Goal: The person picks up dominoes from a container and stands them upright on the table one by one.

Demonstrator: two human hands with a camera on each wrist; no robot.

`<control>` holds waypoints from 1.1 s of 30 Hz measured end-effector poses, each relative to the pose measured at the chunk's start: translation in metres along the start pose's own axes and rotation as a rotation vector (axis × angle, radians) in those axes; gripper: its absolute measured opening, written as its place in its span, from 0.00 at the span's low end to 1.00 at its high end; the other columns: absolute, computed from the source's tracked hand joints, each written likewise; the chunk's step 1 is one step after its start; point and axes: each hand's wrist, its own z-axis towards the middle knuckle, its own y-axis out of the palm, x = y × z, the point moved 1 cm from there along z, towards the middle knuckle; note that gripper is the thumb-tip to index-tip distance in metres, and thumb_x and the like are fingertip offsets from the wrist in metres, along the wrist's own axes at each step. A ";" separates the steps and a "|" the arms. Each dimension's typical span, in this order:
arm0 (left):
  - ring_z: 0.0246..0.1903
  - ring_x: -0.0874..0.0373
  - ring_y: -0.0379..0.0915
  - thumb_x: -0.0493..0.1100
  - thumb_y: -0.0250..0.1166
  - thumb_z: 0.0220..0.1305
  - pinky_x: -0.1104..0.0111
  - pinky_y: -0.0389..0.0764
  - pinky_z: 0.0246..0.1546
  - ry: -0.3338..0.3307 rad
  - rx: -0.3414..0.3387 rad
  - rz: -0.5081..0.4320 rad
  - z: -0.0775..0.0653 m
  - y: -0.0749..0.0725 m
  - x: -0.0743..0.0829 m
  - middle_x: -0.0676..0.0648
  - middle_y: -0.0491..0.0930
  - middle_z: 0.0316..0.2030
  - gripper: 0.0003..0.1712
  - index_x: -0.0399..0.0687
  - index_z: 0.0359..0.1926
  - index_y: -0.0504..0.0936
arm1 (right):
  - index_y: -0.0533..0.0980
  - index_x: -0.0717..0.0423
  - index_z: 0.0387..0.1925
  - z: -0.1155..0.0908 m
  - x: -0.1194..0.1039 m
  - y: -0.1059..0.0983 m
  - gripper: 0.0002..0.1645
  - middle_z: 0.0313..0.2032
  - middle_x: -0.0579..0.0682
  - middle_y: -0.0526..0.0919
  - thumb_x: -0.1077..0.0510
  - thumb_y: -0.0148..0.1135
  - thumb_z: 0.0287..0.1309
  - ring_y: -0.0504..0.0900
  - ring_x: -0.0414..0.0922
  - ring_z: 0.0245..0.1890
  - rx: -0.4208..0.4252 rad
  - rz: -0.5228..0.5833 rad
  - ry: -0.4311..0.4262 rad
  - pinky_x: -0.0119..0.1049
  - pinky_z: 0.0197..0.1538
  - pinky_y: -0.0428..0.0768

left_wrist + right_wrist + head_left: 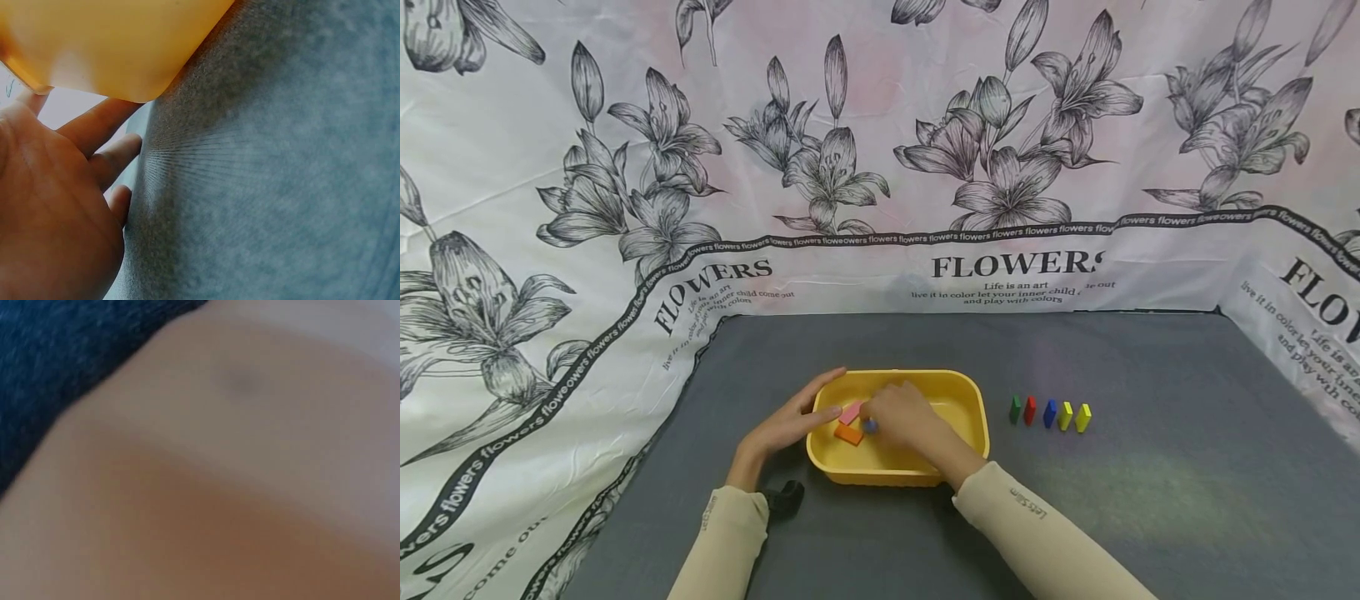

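Observation:
A yellow plastic basin (966, 417) stands on the dark grey tabletop. My left hand (790, 427) is at its left end, fingers fairly straight along the rim and thumb extending over the edge. The left wrist view shows this hand (53, 200) with its fingers beside the basin's outer wall (119, 44). My right hand (898, 415) reaches down inside the basin, slightly blurred, fingertips mostly hidden. Close by its fingers are a small blue piece (870, 426), a pink block (850, 412) and an orange block (848, 434). Whether it grips the blue piece I cannot tell.
Right of the basin, small blocks stand upright in a row: green (1016, 409), red (1030, 409), blue (1050, 413) and two yellow (1065, 416). A black object (786, 500) is by the left wrist. Flower-printed cloth (850, 275) hangs behind the table.

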 end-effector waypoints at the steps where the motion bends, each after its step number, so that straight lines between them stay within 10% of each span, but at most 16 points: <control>1: 0.78 0.46 0.52 0.52 0.61 0.74 0.42 0.58 0.76 0.000 0.000 0.000 0.000 0.000 0.000 0.54 0.51 0.80 0.37 0.74 0.78 0.56 | 0.87 0.41 0.44 0.000 0.002 0.001 0.10 0.41 0.41 0.88 0.55 0.70 0.61 0.81 0.45 0.42 0.004 0.004 -0.002 0.45 0.54 0.78; 33: 0.79 0.43 0.48 0.51 0.61 0.73 0.41 0.55 0.77 0.009 0.000 0.023 0.000 0.001 0.000 0.49 0.49 0.81 0.39 0.68 0.79 0.55 | 0.82 0.48 0.55 -0.068 0.088 -0.037 0.19 0.39 0.48 0.85 0.60 0.67 0.62 0.69 0.40 0.22 0.267 0.584 -0.019 0.31 0.26 0.71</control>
